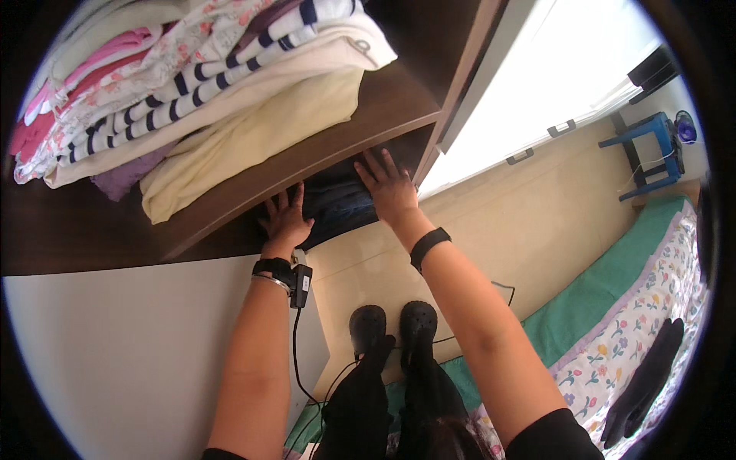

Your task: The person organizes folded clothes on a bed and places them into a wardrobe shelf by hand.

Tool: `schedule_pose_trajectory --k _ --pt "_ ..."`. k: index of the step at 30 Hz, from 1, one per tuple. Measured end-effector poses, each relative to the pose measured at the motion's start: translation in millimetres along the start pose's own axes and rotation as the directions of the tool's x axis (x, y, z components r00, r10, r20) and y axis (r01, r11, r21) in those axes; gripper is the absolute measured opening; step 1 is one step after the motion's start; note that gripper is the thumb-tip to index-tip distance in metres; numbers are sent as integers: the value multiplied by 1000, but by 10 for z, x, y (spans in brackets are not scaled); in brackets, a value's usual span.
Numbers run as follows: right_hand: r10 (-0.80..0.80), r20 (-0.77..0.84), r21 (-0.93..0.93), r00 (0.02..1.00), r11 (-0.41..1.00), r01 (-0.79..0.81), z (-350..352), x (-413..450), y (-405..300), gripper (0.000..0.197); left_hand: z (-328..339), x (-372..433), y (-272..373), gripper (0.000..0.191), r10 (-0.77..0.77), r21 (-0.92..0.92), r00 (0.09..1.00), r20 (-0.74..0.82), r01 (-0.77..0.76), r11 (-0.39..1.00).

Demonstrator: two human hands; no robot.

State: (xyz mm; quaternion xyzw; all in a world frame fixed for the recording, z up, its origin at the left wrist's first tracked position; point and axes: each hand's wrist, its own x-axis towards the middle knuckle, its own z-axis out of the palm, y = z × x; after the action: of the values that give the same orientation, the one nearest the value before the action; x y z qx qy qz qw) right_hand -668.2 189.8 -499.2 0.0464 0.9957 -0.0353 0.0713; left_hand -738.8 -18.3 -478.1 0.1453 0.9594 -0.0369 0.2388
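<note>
Both my hands reach into the lower compartment of a dark wooden wardrobe, under its shelf [397,109]. My left hand [286,221], fingers spread, is at the left side of some folded dark clothes [339,201], partly denim-blue. At their right side is my right hand [390,187], its fingers also apart. The hands appear to rest against the clothes, with neither closed around anything; the clothes' back is hidden in shadow. On the shelf above lies a stack of folded garments, including a pale yellow cloth [259,144] and a navy-striped white one [195,92].
A white panel [144,345] stands at the left. A bed with a floral sheet [598,356] is at the lower right, bearing black gloves [644,385]. A blue stool [644,149] stands beyond. Cables [299,356] hang near my legs and black clogs [418,319].
</note>
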Motion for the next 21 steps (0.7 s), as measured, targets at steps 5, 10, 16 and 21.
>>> schedule_pose_trajectory --k 5,10,16,21 --pt "34 138 35 990 999 -40 -17 -759 -18 72 153 -287 -209 85 59 -189 992 -109 -79 979" --pt "-41 426 648 904 711 -273 -766 -2544 443 59 627 -1303 179 86 229 -377 972 52 -193 906" --pt "327 224 973 918 -131 -191 -2020 -4842 1094 39 52 -2606 470 78 614 -727 784 91 -369 579" --pt "843 194 932 502 -318 174 -2343 -6756 1253 32 -843 -3504 893 61 637 -765 770 13 -403 502"
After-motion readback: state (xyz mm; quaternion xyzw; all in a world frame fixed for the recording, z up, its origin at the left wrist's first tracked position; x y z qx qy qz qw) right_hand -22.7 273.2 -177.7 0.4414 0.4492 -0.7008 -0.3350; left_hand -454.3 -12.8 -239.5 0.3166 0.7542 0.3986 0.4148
